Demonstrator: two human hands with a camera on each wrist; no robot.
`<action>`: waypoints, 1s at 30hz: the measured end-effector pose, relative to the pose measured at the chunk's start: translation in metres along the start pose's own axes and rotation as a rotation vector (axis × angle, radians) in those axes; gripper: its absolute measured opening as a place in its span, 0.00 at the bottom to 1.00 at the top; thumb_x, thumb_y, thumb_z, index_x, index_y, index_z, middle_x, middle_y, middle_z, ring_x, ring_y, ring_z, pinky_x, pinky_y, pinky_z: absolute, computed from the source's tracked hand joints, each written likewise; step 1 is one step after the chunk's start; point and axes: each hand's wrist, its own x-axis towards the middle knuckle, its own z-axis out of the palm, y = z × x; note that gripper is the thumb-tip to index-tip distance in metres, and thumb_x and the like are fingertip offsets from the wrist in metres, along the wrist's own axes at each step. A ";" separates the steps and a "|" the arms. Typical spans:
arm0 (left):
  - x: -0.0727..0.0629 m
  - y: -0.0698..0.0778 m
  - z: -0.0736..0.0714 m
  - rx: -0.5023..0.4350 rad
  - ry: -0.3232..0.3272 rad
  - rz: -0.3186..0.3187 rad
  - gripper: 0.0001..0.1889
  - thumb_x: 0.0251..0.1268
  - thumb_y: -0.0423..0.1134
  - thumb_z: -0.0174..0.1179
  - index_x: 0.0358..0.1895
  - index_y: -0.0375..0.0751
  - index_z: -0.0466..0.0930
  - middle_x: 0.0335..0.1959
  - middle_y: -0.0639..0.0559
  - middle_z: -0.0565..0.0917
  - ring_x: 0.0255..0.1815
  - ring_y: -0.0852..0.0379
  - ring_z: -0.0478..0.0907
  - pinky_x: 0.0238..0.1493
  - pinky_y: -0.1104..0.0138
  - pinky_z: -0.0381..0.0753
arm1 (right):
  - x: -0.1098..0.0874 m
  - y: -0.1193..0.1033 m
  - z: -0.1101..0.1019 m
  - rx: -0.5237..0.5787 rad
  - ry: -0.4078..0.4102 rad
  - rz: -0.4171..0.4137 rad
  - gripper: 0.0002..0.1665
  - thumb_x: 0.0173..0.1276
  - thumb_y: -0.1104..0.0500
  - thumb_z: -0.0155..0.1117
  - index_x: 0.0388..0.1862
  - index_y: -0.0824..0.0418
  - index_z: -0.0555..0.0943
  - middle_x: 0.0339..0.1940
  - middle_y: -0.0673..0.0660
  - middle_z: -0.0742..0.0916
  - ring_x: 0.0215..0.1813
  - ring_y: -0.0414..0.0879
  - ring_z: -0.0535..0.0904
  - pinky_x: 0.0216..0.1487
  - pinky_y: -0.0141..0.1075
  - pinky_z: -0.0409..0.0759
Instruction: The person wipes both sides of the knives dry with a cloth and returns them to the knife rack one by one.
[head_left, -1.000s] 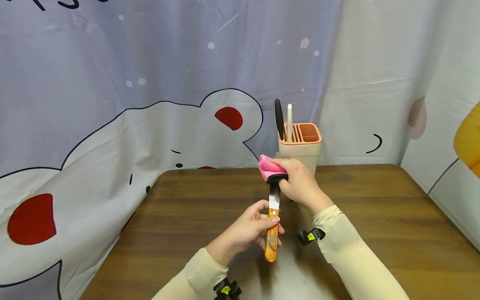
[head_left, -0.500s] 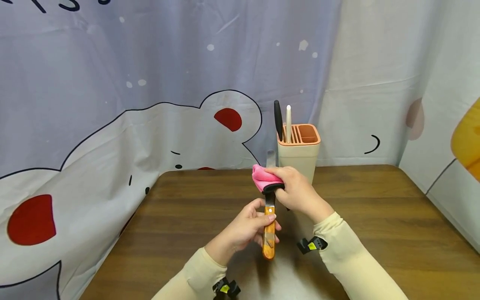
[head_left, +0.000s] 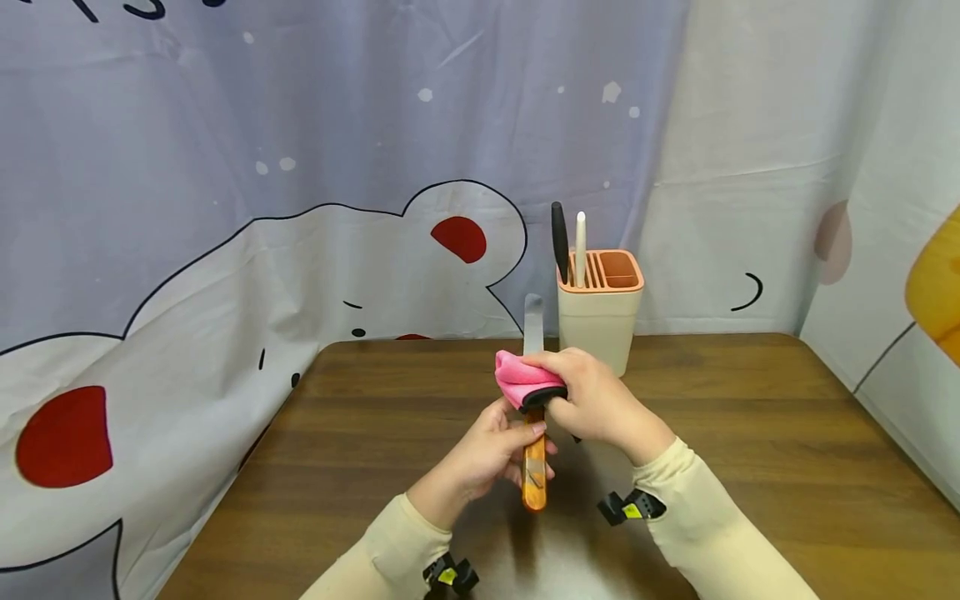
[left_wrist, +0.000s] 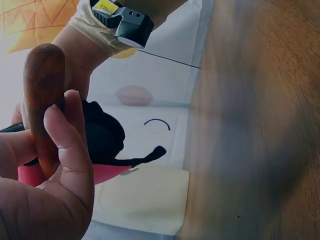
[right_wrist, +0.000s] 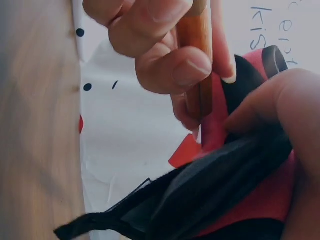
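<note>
My left hand (head_left: 486,457) grips the wooden handle (head_left: 535,479) of an icing spatula, held upright over the table. The spatula's flat metal blade (head_left: 533,323) points away, its rounded end showing above a folded pink cloth (head_left: 517,377) with black trim. With that cloth pinched in its fingers, my right hand (head_left: 600,407) wraps the blade's base, just above the left thumb. The left wrist view shows the handle's butt (left_wrist: 44,70) between the left fingers. Black trim (right_wrist: 210,185) and a dangling loop of the cloth fill much of the right wrist view.
At the table's far edge stands a cream knife block (head_left: 600,329) with an orange slotted top. A black-handled knife (head_left: 559,242) and a white-handled one (head_left: 581,250) stick up from its slots. Behind the brown wooden table (head_left: 360,417) hangs a printed curtain (head_left: 337,125).
My right hand has slid the cloth down the blade toward the handle, baring the blade's rounded end. My left hand keeps its grip, and the spatula has shifted slightly left.
</note>
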 end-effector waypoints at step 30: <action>0.004 -0.007 -0.003 0.052 0.040 -0.018 0.20 0.76 0.37 0.57 0.64 0.34 0.67 0.31 0.54 0.88 0.25 0.56 0.89 0.17 0.68 0.82 | -0.008 0.011 -0.027 0.319 -0.230 -0.001 0.21 0.65 0.65 0.62 0.54 0.46 0.84 0.33 0.42 0.88 0.38 0.38 0.81 0.41 0.33 0.81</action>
